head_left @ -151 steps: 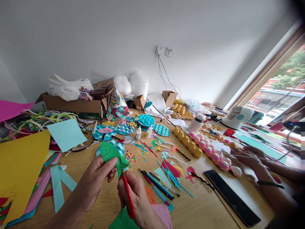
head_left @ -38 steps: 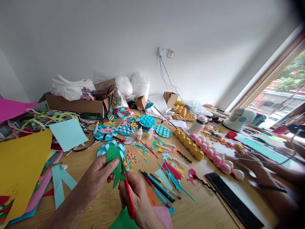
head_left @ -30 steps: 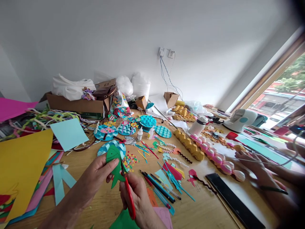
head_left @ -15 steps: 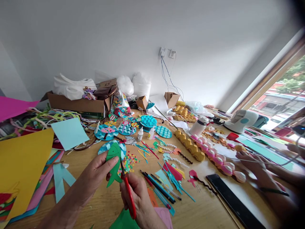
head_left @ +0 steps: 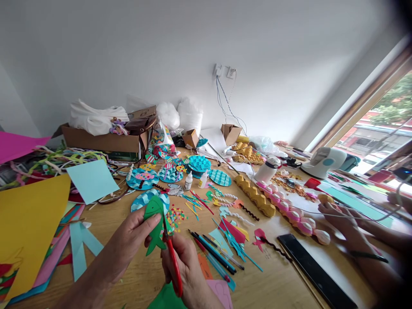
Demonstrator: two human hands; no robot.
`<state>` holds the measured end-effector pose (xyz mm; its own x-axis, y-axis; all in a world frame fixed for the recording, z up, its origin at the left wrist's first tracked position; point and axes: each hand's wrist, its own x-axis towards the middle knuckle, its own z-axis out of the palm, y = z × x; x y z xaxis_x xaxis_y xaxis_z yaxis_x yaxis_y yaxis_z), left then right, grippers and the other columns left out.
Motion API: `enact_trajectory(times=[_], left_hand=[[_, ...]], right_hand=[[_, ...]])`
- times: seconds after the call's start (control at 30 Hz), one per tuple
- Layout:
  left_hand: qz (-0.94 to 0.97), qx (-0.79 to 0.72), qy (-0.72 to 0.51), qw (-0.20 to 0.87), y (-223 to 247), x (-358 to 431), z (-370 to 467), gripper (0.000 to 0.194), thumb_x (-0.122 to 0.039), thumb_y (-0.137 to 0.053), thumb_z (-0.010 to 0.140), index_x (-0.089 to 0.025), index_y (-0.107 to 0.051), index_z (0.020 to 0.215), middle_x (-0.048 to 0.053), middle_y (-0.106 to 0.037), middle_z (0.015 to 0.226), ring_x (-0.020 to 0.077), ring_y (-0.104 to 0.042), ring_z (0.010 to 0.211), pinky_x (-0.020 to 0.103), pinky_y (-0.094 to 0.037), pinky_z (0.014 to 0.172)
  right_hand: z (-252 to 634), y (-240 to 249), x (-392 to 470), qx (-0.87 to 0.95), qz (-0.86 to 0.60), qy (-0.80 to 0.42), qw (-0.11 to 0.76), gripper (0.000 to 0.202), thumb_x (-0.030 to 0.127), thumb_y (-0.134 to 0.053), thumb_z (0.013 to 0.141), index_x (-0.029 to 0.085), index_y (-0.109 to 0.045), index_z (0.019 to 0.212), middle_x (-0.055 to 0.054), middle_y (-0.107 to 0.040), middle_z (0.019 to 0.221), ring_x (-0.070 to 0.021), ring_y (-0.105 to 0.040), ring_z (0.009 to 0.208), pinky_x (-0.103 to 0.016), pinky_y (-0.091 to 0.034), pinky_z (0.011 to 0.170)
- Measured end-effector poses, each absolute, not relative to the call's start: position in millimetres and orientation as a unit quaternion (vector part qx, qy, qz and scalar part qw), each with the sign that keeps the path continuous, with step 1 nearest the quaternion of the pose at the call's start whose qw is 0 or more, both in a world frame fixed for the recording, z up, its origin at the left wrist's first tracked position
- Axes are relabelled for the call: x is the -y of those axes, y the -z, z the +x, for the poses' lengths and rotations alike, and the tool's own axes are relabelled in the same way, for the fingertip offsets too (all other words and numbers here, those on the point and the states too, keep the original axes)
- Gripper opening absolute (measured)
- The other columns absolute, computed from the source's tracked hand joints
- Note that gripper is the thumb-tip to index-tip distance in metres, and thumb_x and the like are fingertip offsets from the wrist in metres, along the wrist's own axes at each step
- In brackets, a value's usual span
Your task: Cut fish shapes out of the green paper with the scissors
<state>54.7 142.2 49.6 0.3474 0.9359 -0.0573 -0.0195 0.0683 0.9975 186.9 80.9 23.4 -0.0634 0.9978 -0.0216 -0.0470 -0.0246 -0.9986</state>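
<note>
Pinched between the thumb and fingers of my left hand (head_left: 137, 229) is a green paper fish (head_left: 155, 208), its tail pointing down. My right hand (head_left: 185, 259) grips red-handled scissors (head_left: 174, 266), whose dark blades reach up to the fish's right edge. Whether the blades are fully closed cannot be made out. Below my right hand lies a sheet of green paper (head_left: 167, 298), partly hidden by it. Behind the fish are a blue wavy paper disc (head_left: 137, 201) and a scatter of small coloured paper dots (head_left: 177, 216).
Pens (head_left: 215, 253) and paper strips lie right of my hands, beside a black phone-like slab (head_left: 315, 270). Glue bottles (head_left: 188, 182) stand behind. Yellow card (head_left: 32, 227) is at left. Another person's hands (head_left: 341, 219) work at right, near a painted egg-carton strip (head_left: 289, 210).
The fish has tilted slightly in my left hand, its tail shifting a little to the right. My right hand and the scissors stay almost in place at its edge.
</note>
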Motion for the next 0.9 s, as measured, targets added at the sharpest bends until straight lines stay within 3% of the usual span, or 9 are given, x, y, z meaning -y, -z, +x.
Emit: enact_trajectory(times=[0.27,0.9], left_hand=[[0.547,-0.449,-0.396,0.586,-59.1,-141.1,58.6,0.030,-0.049,-0.068,0.068,-0.020,-0.061,0.067,-0.006,-0.051,0.055,0.0121,-0.043,0.053,0.021,-0.038,0.047],[0.568,-0.428,-0.397,0.580,-58.7,-141.0,56.0,0.022,-0.044,-0.064,0.076,-0.024,-0.065,0.069,-0.004,-0.051,0.058,0.0147,-0.046,0.056,0.022,-0.041,0.049]], right_hand=[[187.3,-21.6,-81.6,0.493,-0.484,-0.538,0.483,0.051,0.067,-0.053,0.080,0.021,-0.042,0.063,0.009,-0.034,0.044,-0.0053,-0.032,0.037,-0.017,-0.028,0.036],[187.6,-17.4,-81.2,0.514,-0.492,-0.520,0.473,0.060,0.078,-0.047,0.079,0.021,-0.042,0.063,0.007,-0.038,0.046,-0.0067,-0.036,0.040,-0.018,-0.028,0.038]])
